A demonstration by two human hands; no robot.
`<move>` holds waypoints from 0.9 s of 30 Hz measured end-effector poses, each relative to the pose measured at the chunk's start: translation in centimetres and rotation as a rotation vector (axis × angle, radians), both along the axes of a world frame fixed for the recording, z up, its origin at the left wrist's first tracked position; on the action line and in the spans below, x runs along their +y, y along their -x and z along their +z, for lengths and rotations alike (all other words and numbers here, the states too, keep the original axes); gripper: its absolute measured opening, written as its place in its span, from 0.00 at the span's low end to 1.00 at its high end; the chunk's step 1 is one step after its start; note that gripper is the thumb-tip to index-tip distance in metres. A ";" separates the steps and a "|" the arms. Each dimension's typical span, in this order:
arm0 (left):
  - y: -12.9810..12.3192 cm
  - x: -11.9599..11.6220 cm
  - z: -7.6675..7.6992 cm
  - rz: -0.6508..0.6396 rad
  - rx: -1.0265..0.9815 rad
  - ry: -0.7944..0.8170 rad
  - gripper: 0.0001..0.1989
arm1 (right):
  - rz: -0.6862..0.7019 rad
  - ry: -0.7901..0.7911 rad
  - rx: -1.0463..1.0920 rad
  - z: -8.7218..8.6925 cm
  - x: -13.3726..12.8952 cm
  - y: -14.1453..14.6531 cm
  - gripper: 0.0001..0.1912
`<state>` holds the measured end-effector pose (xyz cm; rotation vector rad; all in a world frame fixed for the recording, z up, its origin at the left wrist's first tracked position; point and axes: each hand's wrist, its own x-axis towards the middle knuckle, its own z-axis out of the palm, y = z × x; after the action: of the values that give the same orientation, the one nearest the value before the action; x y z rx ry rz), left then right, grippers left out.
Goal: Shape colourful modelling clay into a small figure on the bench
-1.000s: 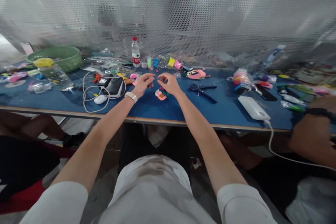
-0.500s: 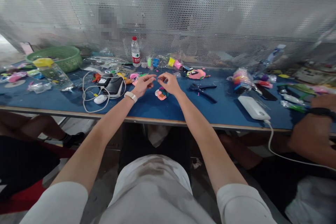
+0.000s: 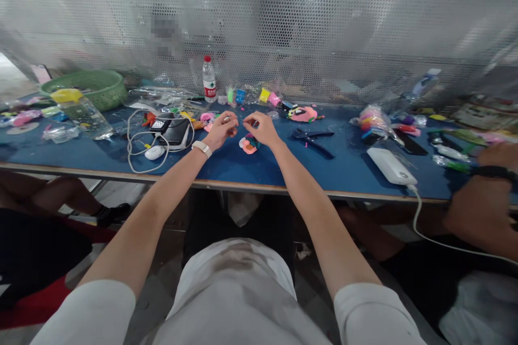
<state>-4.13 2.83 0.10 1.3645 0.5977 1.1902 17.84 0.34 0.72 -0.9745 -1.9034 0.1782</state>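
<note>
Above the blue table, my left hand point(image 3: 222, 130), with a pale watch band point(image 3: 201, 149) on its wrist, has its fingers curled in toward the thumb. Facing it across a small gap, my right hand point(image 3: 261, 126) is bent in a pinch. Whatever lies between the fingertips of either hand is too small to make out. Just below the hands lies a small pink, white and brown clay piece point(image 3: 248, 145), its teal part partly behind my right hand. A larger pink clay figure point(image 3: 302, 114) rests farther right, beyond dark-handled pliers point(image 3: 313, 140).
Left of my hands are a black device point(image 3: 175, 133) with a looped white cable and a white mouse-shaped object point(image 3: 154, 152). A red-capped bottle point(image 3: 209, 82), clay packets point(image 3: 265, 95), a green basket point(image 3: 113, 91) and a white power bank point(image 3: 390, 166) stand around. Another person's arm point(image 3: 481, 199) is at right.
My fingertips, which nearly met before, are now a little farther apart. My left hand has drawn slightly left; my right hand stays almost in place.
</note>
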 end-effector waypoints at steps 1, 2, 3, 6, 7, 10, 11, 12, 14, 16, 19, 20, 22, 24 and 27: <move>0.0 0.0 0.1 -0.002 -0.009 0.006 0.21 | 0.003 -0.002 0.001 0.0 0.0 0.0 0.17; 0.0 -0.1 0.2 -0.006 -0.019 0.017 0.21 | 0.005 -0.003 0.004 -0.1 0.1 0.0 0.17; 0.0 -0.1 0.3 -0.013 -0.031 0.031 0.20 | 0.006 -0.002 0.005 -0.1 0.1 0.0 0.17; 0.1 0.0 0.5 -0.036 -0.054 0.083 0.18 | -0.002 0.010 0.000 0.0 0.0 -0.1 0.17; 0.2 0.0 0.6 -0.039 -0.056 0.096 0.17 | -0.006 0.013 -0.005 0.0 0.0 -0.1 0.18; 0.3 0.1 0.6 -0.047 -0.066 0.100 0.17 | -0.006 0.012 -0.018 0.1 -0.1 -0.1 0.20; 0.3 0.1 0.5 -0.054 -0.069 0.097 0.17 | -0.004 0.011 -0.021 0.1 -0.1 -0.1 0.21; 0.3 0.2 0.5 -0.061 -0.070 0.095 0.18 | -0.001 0.008 -0.022 0.1 -0.1 -0.1 0.22; 0.2 0.2 0.4 -0.070 -0.061 0.095 0.17 | 0.002 0.003 -0.018 0.0 0.0 -0.1 0.25; 0.3 0.2 0.4 -0.070 -0.046 0.099 0.17 | 0.003 -0.004 -0.010 0.0 0.1 -0.1 0.27; 0.3 0.2 0.4 -0.086 -0.026 0.101 0.18 | 0.020 -0.018 0.011 -0.1 0.0 0.0 0.28; 0.3 0.2 0.4 -0.095 -0.021 0.098 0.18 | 0.032 -0.020 0.019 -0.1 0.0 0.0 0.29; 0.4 0.2 0.4 -0.116 -0.018 0.090 0.18 | 0.060 -0.010 0.036 -0.2 -0.2 0.2 0.30; 0.4 0.1 0.4 -0.143 -0.025 0.081 0.19 | 0.083 0.005 0.052 -0.2 -0.2 0.3 0.32; 0.4 -0.2 0.5 -0.206 -0.006 0.071 0.21 | 0.058 0.005 0.064 -0.2 -0.2 0.5 0.33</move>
<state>-4.53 2.65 0.63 1.3277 0.4782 0.9977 17.38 0.11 0.54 -0.9068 -1.8748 0.2449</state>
